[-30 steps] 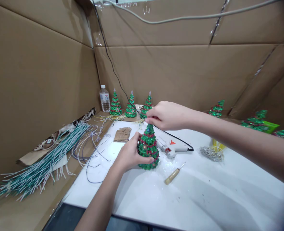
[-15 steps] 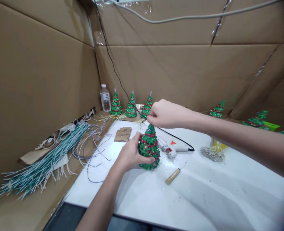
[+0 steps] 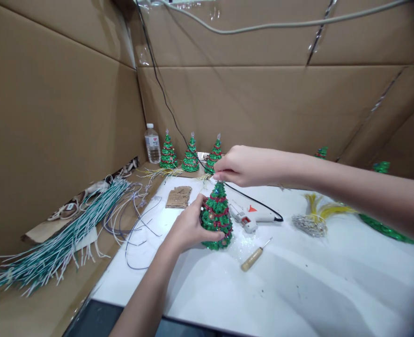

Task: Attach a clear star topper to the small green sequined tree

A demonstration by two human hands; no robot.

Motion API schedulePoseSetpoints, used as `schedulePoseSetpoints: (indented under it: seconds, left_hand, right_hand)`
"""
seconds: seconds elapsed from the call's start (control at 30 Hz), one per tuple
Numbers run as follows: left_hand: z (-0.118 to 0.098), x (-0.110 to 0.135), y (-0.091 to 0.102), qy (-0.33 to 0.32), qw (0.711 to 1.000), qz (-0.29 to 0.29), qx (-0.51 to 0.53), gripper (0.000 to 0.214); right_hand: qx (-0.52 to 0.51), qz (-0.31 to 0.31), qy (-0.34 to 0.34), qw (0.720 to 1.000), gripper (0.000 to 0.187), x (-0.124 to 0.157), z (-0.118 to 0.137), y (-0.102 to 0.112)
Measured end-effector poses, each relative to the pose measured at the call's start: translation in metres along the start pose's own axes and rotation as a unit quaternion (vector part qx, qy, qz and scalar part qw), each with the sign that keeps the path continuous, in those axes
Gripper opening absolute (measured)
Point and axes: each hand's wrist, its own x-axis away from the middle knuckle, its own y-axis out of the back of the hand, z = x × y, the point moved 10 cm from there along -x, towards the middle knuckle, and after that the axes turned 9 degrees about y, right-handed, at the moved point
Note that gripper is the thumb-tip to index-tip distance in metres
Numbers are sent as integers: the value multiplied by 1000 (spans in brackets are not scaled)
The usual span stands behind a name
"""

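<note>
Upright on the white tabletop stands a small green Christmas tree with red garland and coloured beads. My left hand is wrapped round its lower left side, thumb across the front. Pinched together over the tree's tip are the fingers of my right hand; they hide the very top and whatever they may hold. Close by on the right lies a white glue gun with a black cord. A wooden-handled awl lies nearer to me.
Several finished-looking trees stand at the back beside a water bottle. Green and white wires spread along the left. A cardboard piece lies behind my left hand. To the right rests a yellow and silver wire bundle.
My right hand has turned and its forearm swung slightly lower, still at the tree's tip. My left hand keeps its hold on the tree.
</note>
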Motion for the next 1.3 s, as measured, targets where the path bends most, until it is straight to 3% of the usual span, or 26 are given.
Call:
schedulePoseSetpoints:
  seconds: [0.3,0.47,0.73,0.93,1.13,1.2,1.3]
  left_hand:
    - [0,0,0,11,1000,2,-2,64]
    - [2,-2,-2,20,999,23,-12,64]
    - [2,-3,-4,33,999,41,-8,58]
    - [8,-5,-7,48,998,45,-15,57]
    - [8,-8,-8,57,997,49,-18,64]
    - [8,-7,-8,60,997,49,-15,67]
    - [9,-6,-9,70,996,55,-10,61]
  right_hand:
    - [-39,34,88,995,26,0,4,-2]
    - [15,23,124,992,22,1,12,1]
    - [-1,24,146,989,22,2,13,-3]
    - [-30,-21,84,996,31,-3,1,0]
    - [-16,-20,132,991,27,-2,12,-1]
    - [-30,-57,154,986,24,2,12,14]
    - [-33,-199,162,966,29,15,4,65]
